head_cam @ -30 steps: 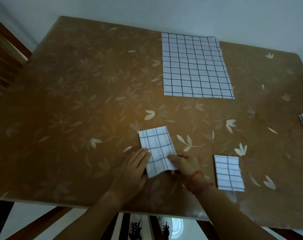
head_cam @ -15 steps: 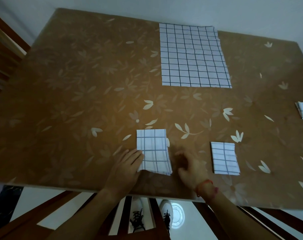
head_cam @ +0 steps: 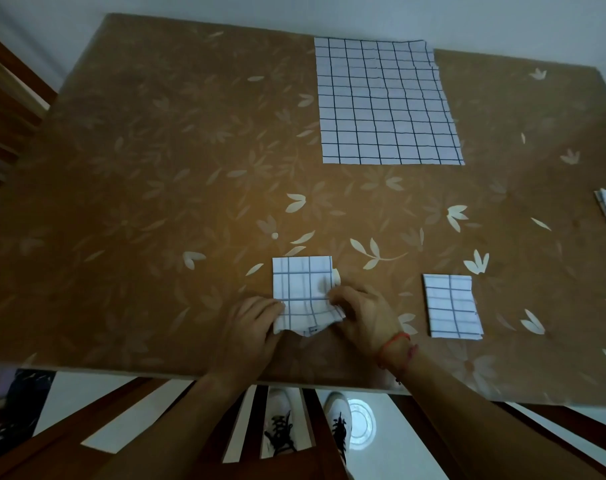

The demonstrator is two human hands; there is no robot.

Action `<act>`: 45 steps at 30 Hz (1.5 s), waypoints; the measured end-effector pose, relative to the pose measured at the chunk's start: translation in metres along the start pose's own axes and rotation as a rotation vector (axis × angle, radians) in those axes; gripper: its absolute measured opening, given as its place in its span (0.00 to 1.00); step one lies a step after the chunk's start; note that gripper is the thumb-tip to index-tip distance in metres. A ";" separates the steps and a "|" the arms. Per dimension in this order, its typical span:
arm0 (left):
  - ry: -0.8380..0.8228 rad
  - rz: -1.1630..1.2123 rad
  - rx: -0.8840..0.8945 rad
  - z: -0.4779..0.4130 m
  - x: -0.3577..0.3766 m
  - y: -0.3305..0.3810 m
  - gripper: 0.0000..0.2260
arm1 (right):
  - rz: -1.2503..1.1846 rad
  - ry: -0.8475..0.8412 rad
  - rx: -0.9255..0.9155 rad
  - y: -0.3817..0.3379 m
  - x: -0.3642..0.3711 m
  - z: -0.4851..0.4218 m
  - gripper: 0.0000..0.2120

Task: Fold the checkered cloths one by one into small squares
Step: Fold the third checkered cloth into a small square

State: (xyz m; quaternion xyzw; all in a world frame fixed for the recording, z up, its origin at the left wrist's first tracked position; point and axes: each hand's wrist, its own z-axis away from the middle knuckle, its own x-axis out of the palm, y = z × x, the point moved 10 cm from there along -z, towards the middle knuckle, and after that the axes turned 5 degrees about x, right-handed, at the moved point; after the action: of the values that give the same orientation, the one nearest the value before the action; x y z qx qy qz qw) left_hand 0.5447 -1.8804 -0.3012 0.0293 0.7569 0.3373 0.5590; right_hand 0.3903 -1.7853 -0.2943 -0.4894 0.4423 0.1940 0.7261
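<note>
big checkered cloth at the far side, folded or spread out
Spread: the big checkered cloth lies flat on the table as one full sheet, whole grid showing.
</note>
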 end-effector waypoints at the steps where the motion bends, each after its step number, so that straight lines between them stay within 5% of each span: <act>1: 0.021 0.028 -0.036 -0.002 -0.001 -0.003 0.17 | -0.024 0.008 0.027 0.002 -0.001 -0.002 0.12; 11: 0.094 0.228 -0.411 -0.020 -0.005 -0.034 0.11 | -0.161 0.040 0.275 0.022 0.000 -0.017 0.17; 21: 0.055 -0.100 -0.318 -0.032 0.001 -0.045 0.15 | -0.183 0.098 0.373 0.034 0.011 -0.030 0.22; 25: 0.062 -0.215 -0.132 -0.038 -0.003 -0.027 0.19 | -0.179 0.090 0.390 0.037 0.014 -0.034 0.22; 28: -0.033 -0.290 0.039 -0.043 0.007 -0.017 0.21 | -0.160 0.079 0.393 0.037 0.015 -0.034 0.23; 32: -0.194 -0.350 0.040 -0.042 0.025 -0.028 0.22 | -0.168 0.039 0.414 0.040 0.021 -0.035 0.23; 37: -0.220 -0.375 0.037 -0.040 0.031 -0.030 0.23 | 0.156 0.273 0.048 -0.027 -0.006 -0.040 0.20; 40: -0.217 -0.379 0.054 -0.038 0.033 -0.030 0.23 | 0.216 0.188 -0.195 -0.071 0.029 -0.047 0.21; 45: -0.212 -0.346 0.064 -0.038 0.033 -0.027 0.24 | 0.250 0.053 -0.186 -0.061 0.072 -0.055 0.24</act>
State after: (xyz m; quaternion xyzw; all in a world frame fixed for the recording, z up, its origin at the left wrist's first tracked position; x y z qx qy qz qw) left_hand 0.5091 -1.9057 -0.3377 -0.0481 0.6980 0.2073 0.6838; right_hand 0.4467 -1.8721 -0.3285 -0.5005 0.4992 0.3100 0.6358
